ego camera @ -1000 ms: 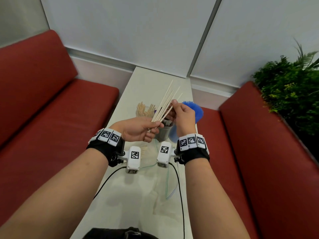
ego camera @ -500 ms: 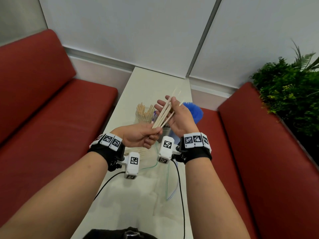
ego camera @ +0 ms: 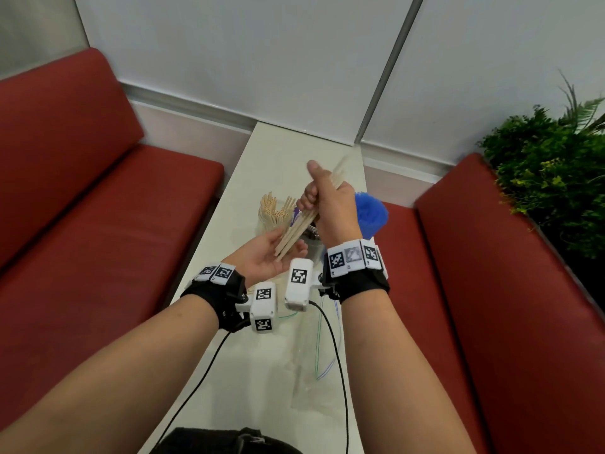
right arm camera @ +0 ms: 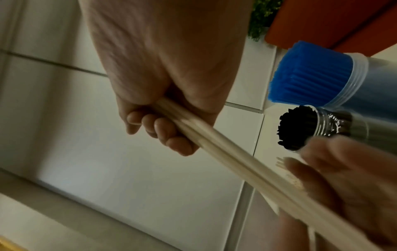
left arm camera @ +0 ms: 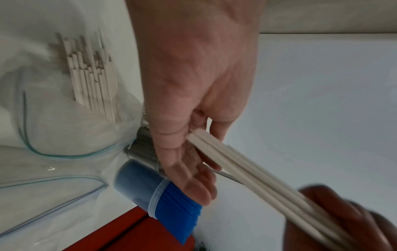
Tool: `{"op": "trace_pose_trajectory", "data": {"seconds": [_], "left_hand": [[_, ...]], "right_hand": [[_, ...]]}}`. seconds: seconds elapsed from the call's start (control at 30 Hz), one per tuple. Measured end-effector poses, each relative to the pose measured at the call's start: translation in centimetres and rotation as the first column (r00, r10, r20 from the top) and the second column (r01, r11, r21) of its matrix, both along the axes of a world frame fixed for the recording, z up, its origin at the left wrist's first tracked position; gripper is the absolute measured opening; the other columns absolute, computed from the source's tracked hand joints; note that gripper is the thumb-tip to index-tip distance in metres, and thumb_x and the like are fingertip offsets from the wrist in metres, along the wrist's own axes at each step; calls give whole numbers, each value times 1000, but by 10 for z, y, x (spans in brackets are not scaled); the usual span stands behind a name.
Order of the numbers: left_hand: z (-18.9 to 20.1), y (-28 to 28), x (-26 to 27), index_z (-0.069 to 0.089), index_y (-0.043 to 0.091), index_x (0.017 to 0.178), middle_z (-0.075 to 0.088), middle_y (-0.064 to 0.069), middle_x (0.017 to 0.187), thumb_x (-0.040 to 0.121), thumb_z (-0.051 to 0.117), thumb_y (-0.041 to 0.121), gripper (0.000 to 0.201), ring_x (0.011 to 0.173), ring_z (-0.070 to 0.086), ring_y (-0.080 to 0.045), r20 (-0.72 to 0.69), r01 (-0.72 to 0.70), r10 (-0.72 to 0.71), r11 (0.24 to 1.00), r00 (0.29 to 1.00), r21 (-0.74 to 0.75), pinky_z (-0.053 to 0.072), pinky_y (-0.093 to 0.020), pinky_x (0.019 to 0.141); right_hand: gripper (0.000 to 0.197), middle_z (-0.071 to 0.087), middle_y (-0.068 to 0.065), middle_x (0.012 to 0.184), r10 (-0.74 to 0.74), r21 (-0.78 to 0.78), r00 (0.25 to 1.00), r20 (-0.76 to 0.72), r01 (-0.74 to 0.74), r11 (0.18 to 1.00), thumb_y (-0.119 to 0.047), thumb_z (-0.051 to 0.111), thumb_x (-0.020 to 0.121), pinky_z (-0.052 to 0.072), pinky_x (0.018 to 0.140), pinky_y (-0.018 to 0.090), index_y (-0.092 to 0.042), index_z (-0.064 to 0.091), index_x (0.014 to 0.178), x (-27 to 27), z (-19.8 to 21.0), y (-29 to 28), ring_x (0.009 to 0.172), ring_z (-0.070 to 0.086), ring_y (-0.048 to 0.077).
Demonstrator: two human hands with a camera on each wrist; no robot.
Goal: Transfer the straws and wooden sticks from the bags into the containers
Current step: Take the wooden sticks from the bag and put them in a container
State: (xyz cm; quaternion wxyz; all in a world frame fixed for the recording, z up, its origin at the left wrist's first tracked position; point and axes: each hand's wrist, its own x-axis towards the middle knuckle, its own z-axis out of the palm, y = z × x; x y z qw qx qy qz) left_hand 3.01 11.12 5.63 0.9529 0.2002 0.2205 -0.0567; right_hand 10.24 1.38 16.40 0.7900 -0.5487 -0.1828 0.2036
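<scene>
My right hand is fisted round a bundle of pale wooden sticks, thumb up, above the table's middle. The bundle slants down to the left, and its lower ends rest on the palm of my left hand, which lies palm up with relaxed fingers. The right wrist view shows my fingers curled round the sticks. In the left wrist view the stick ends butt against my left palm. A clear jar of beige straws stands just behind the hands.
A container of blue straws and one of black straws stand by the table's right edge. Clear zip bags lie on the narrow white table; one holds sticks. Red benches flank it, and a plant stands at right.
My left hand has let go of the sticks' lower ends and opened palm up. My right hand has closed into a fist round the bundle and tilted it lower.
</scene>
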Motion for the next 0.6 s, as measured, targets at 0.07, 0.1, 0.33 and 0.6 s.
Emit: {"op": "trace_pose_trajectory", "data": {"seconds": [0.07, 0.1, 0.33, 0.6], "left_hand": [[2, -1, 4, 67, -3, 96, 63, -16, 98, 99, 55, 22, 27, 95, 65, -26, 13, 20, -20, 999, 1000, -31, 51, -40, 98], [3, -2, 5, 66, -3, 94, 62, -16, 99, 98, 56, 19, 25, 99, 63, -27, 6, 38, -38, 999, 999, -33, 48, -41, 102], [1, -5, 4, 61, 11, 68, 48, 3, 50, 87, 60, 26, 24, 33, 36, -4, -44, 295, -292, 951, 955, 89, 21, -14, 28], [-11, 1, 12, 49, 18, 56, 27, 8, 41, 96, 47, 53, 53, 36, 16, -7, -174, 314, -266, 867, 948, 387, 13, -20, 34]], "right_hand": [[46, 37, -1, 52, 24, -62, 1000, 16, -23, 998, -28, 71, 92, 41, 51, 30, -27, 46, 54, -4, -9, 3, 45, 36, 16], [46, 36, 0, 52, 27, -82, 1000, 8, -26, 996, -30, 72, 92, 39, 51, 31, -27, 45, 55, -6, -13, 5, 45, 35, 16], [60, 27, -1, 44, -77, -89, 981, -177, 62, 994, -33, 65, 97, 29, 46, 28, -22, 38, 44, -7, -31, 7, 39, 26, 15], [54, 24, 0, 46, -51, -127, 939, -339, 9, 992, -29, 61, 101, 35, 47, 28, -16, 34, 56, 1, -29, 5, 40, 25, 15]]}}
